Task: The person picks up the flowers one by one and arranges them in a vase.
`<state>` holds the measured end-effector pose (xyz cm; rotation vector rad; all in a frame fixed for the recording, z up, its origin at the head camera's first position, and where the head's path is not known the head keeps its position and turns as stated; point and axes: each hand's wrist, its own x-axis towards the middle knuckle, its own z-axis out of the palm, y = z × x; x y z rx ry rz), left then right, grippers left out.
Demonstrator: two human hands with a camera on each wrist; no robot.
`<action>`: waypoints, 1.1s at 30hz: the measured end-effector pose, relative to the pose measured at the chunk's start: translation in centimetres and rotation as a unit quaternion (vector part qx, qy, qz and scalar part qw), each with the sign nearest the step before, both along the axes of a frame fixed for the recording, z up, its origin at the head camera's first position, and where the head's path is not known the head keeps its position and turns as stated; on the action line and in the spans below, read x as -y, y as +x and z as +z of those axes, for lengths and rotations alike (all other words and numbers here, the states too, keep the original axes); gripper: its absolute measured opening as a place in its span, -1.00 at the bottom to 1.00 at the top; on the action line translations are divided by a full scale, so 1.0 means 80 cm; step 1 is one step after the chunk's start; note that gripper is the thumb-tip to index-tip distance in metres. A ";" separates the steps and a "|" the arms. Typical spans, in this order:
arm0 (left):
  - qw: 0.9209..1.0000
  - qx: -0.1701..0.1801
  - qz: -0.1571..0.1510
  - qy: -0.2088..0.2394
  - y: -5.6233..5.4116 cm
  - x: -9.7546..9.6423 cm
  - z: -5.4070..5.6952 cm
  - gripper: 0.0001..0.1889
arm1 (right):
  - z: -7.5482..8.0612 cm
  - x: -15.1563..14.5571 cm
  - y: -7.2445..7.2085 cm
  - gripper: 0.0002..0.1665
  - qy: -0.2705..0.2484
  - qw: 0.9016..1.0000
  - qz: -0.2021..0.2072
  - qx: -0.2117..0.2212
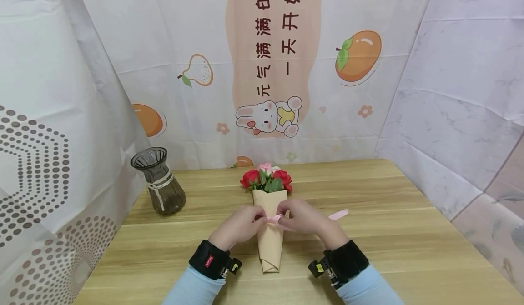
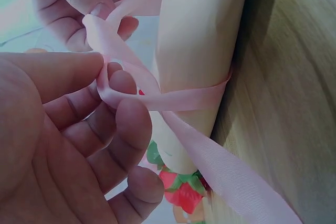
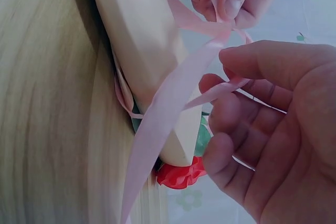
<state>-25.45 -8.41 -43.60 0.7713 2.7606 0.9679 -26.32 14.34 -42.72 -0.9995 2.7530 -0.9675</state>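
Observation:
A bouquet of red and pink roses (image 1: 250, 178) lies on the table, its stems wrapped in a cone of tan paper (image 1: 270, 247). A pink ribbon (image 1: 339, 214) passes around the middle of the paper. On the left of the cone, my left hand (image 1: 241, 225) pinches a loop of the ribbon (image 2: 184, 99) between thumb and forefinger. My right hand (image 1: 304, 216), on the other side, grips another stretch of the ribbon (image 3: 173, 87) with thumb and fingers. Both hands are close together over the paper, and a loose ribbon tail trails off to the right.
A dark glass vase (image 1: 165, 191) with pale cord around its neck stands at the table's back left. Behind the wooden table (image 1: 368, 259) hangs a printed cloth (image 1: 196, 114). More cloth (image 1: 450, 82) lines the sides.

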 end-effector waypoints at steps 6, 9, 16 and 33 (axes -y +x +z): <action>1.000 -0.005 -0.003 -0.004 0.001 0.000 0.001 -0.91 | 0.003 0.002 0.003 -0.85 0.001 1.000 0.004 0.009; 1.000 0.000 -0.003 0.005 0.002 0.001 0.003 -0.93 | 0.002 0.002 0.002 -0.85 -0.004 1.000 0.009 0.002; 1.000 -0.009 -0.010 0.011 0.000 0.008 0.008 -0.94 | 0.003 -0.006 -0.002 -0.84 -0.006 1.000 -0.002 -0.005; 0.999 0.001 -0.004 0.053 -0.002 0.033 0.023 -0.89 | 0.013 -0.034 -0.004 -0.94 -0.065 0.997 -0.016 0.046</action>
